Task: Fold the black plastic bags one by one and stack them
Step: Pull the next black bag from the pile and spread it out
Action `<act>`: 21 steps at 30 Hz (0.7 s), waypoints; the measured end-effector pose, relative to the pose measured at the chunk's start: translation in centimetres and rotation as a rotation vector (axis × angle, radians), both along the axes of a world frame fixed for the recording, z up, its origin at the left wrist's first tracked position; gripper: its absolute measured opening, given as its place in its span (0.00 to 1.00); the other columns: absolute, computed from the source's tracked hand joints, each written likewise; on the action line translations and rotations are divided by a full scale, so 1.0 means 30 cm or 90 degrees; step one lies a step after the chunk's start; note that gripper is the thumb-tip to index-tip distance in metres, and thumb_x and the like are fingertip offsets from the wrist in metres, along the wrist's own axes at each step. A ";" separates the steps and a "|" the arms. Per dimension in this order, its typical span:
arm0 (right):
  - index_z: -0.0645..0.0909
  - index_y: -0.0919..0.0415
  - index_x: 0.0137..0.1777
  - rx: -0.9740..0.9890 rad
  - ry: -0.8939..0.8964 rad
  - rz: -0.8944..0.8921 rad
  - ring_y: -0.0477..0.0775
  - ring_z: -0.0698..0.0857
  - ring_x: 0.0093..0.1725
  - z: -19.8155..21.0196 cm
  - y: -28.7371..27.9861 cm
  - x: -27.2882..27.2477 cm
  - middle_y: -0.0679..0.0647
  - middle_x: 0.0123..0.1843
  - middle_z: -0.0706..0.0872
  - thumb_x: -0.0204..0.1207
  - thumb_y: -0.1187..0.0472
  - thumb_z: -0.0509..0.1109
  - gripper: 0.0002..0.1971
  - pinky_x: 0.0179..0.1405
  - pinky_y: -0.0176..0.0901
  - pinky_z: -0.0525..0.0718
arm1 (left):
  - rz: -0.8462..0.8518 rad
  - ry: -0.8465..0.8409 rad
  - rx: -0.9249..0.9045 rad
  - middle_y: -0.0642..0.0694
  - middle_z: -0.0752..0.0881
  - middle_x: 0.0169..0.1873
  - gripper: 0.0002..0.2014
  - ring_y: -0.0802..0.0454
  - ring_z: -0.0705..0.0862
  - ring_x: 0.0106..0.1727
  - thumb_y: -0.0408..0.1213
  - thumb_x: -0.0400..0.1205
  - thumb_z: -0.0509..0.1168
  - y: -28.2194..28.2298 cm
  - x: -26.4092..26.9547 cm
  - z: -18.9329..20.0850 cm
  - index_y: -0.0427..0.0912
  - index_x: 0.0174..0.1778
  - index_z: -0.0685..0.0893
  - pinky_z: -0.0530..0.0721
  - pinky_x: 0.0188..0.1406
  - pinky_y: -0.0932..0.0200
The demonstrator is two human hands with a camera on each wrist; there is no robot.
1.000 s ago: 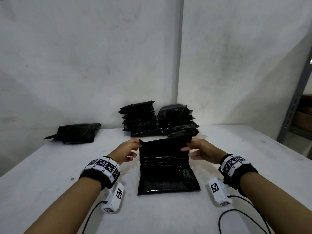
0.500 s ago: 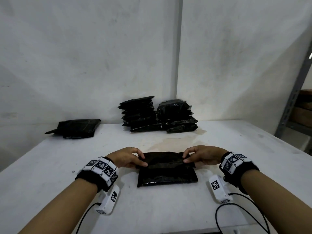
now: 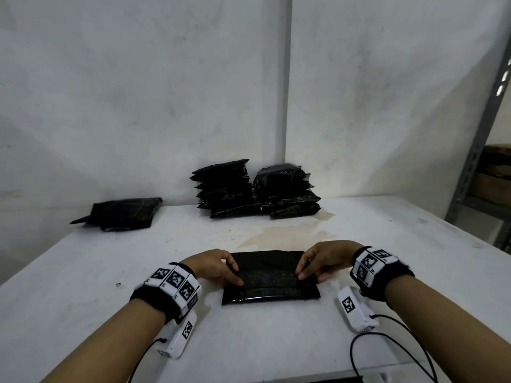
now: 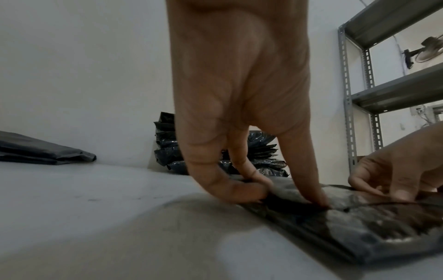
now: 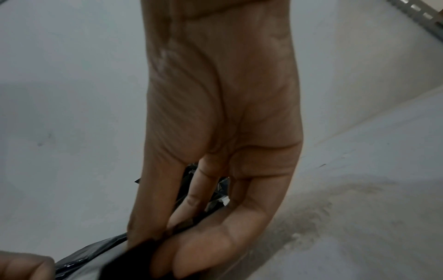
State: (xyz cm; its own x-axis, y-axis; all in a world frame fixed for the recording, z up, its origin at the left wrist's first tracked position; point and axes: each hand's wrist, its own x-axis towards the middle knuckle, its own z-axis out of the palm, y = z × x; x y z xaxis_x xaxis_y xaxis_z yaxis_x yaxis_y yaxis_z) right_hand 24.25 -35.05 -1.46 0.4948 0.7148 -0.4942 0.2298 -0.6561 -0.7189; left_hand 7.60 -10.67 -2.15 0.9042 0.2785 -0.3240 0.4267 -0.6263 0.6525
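While the folded black plastic bag (image 3: pixel 269 275) lies flat on the white table (image 3: pixel 83 286) near its front edge, left hand (image 3: pixel 211 265) pinches its left end, thumb pressed on top. Right hand (image 3: pixel 322 258) pinches the right end, fingers curled round the folded edge. Two stacks of folded black bags (image 3: pixel 254 189) sit against the back wall; a loose pile of black bags (image 3: pixel 121 212) lies far left.
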 end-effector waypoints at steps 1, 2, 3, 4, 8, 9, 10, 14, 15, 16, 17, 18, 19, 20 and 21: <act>0.87 0.56 0.46 -0.005 -0.005 0.001 0.40 0.82 0.27 -0.001 0.001 0.000 0.52 0.37 0.85 0.73 0.66 0.78 0.06 0.30 0.29 0.83 | -0.008 0.003 0.051 0.50 0.79 0.43 0.17 0.57 0.78 0.42 0.44 0.68 0.81 -0.002 -0.001 0.004 0.48 0.48 0.82 0.77 0.35 0.69; 0.87 0.56 0.46 -0.009 -0.009 0.001 0.40 0.82 0.28 -0.004 0.003 -0.001 0.51 0.37 0.85 0.72 0.66 0.78 0.06 0.31 0.30 0.84 | -0.017 0.001 0.113 0.50 0.76 0.47 0.18 0.55 0.76 0.49 0.46 0.67 0.81 -0.003 -0.001 0.007 0.51 0.48 0.82 0.77 0.42 0.66; 0.87 0.55 0.46 -0.015 -0.014 0.001 0.40 0.82 0.28 -0.006 0.005 0.000 0.51 0.36 0.85 0.72 0.65 0.79 0.06 0.32 0.31 0.84 | -0.032 -0.015 0.169 0.49 0.72 0.52 0.18 0.52 0.72 0.56 0.47 0.68 0.80 -0.006 0.000 0.012 0.53 0.50 0.82 0.76 0.51 0.63; 0.88 0.55 0.45 -0.021 -0.018 0.001 0.41 0.82 0.29 -0.008 0.009 0.001 0.51 0.37 0.85 0.72 0.65 0.79 0.06 0.33 0.31 0.85 | -0.057 -0.051 0.203 0.48 0.68 0.54 0.18 0.50 0.68 0.60 0.46 0.69 0.79 -0.014 0.000 0.016 0.54 0.51 0.82 0.73 0.58 0.61; 0.88 0.55 0.45 -0.033 -0.034 0.003 0.41 0.82 0.30 -0.015 0.022 0.009 0.53 0.39 0.84 0.71 0.64 0.80 0.06 0.34 0.32 0.85 | -0.205 -0.234 0.147 0.52 0.74 0.52 0.10 0.56 0.74 0.58 0.40 0.74 0.76 -0.103 -0.001 0.038 0.58 0.49 0.88 0.72 0.61 0.62; 0.87 0.55 0.45 -0.041 -0.038 0.004 0.42 0.82 0.31 -0.014 0.023 0.009 0.53 0.40 0.84 0.71 0.64 0.80 0.06 0.35 0.32 0.86 | -0.235 -0.229 0.137 0.54 0.77 0.49 0.11 0.59 0.77 0.54 0.38 0.74 0.76 -0.129 0.001 0.040 0.56 0.50 0.89 0.76 0.58 0.63; 0.86 0.55 0.44 -0.047 -0.040 0.004 0.42 0.82 0.31 -0.011 0.021 0.008 0.53 0.39 0.84 0.71 0.64 0.80 0.06 0.37 0.33 0.87 | -0.256 -0.209 0.138 0.57 0.78 0.46 0.12 0.61 0.78 0.51 0.37 0.74 0.76 -0.151 0.004 0.040 0.54 0.52 0.90 0.78 0.55 0.63; 0.77 0.55 0.41 -0.037 -0.034 -0.045 0.45 0.82 0.33 0.004 0.008 0.015 0.50 0.37 0.82 0.70 0.55 0.81 0.14 0.36 0.35 0.85 | -0.276 -0.172 0.142 0.61 0.79 0.42 0.16 0.68 0.78 0.42 0.31 0.72 0.77 -0.179 0.021 0.038 0.46 0.56 0.90 0.78 0.51 0.71; 0.77 0.56 0.42 -0.017 -0.036 -0.071 0.46 0.82 0.33 0.004 0.008 0.020 0.50 0.37 0.81 0.70 0.50 0.80 0.16 0.34 0.35 0.84 | -0.277 -0.174 0.137 0.60 0.80 0.42 0.16 0.71 0.79 0.41 0.30 0.72 0.77 -0.177 0.024 0.037 0.45 0.55 0.91 0.77 0.49 0.73; 0.77 0.58 0.43 0.016 -0.037 -0.105 0.46 0.82 0.32 0.000 0.011 0.029 0.51 0.39 0.82 0.72 0.47 0.78 0.17 0.31 0.34 0.83 | -0.273 -0.176 0.127 0.59 0.81 0.42 0.16 0.74 0.80 0.40 0.30 0.71 0.77 -0.176 0.026 0.034 0.44 0.54 0.91 0.77 0.49 0.75; 0.78 0.61 0.45 0.056 -0.031 -0.145 0.47 0.82 0.32 -0.008 0.015 0.038 0.52 0.40 0.82 0.75 0.47 0.75 0.17 0.28 0.35 0.82 | -0.268 -0.177 0.118 0.58 0.82 0.42 0.15 0.76 0.80 0.40 0.29 0.71 0.77 -0.173 0.026 0.031 0.44 0.54 0.91 0.78 0.49 0.76; 0.78 0.63 0.47 0.098 -0.013 -0.189 0.48 0.83 0.32 -0.014 0.021 0.046 0.54 0.42 0.82 0.77 0.50 0.74 0.15 0.27 0.35 0.82 | -0.263 -0.177 0.111 0.58 0.82 0.42 0.15 0.77 0.80 0.40 0.29 0.71 0.77 -0.172 0.026 0.030 0.43 0.54 0.91 0.78 0.49 0.77; 0.79 0.64 0.48 0.135 0.012 -0.225 0.48 0.83 0.33 -0.021 0.025 0.049 0.55 0.44 0.83 0.79 0.54 0.73 0.12 0.28 0.36 0.83 | -0.260 -0.173 0.106 0.58 0.83 0.42 0.15 0.77 0.80 0.41 0.29 0.71 0.77 -0.172 0.027 0.028 0.42 0.54 0.91 0.78 0.49 0.77; 0.80 0.64 0.49 0.162 0.031 -0.241 0.47 0.83 0.35 -0.025 0.026 0.050 0.55 0.45 0.83 0.79 0.60 0.72 0.07 0.30 0.36 0.83 | -0.259 -0.169 0.103 0.57 0.84 0.43 0.15 0.75 0.80 0.43 0.29 0.71 0.77 -0.171 0.028 0.026 0.42 0.54 0.91 0.78 0.51 0.76; 0.82 0.64 0.50 0.181 0.036 -0.243 0.46 0.83 0.35 -0.030 0.024 0.048 0.54 0.44 0.83 0.79 0.65 0.71 0.03 0.32 0.34 0.83 | -0.256 -0.163 0.100 0.55 0.84 0.45 0.16 0.71 0.81 0.46 0.30 0.71 0.77 -0.169 0.031 0.024 0.43 0.55 0.91 0.79 0.53 0.74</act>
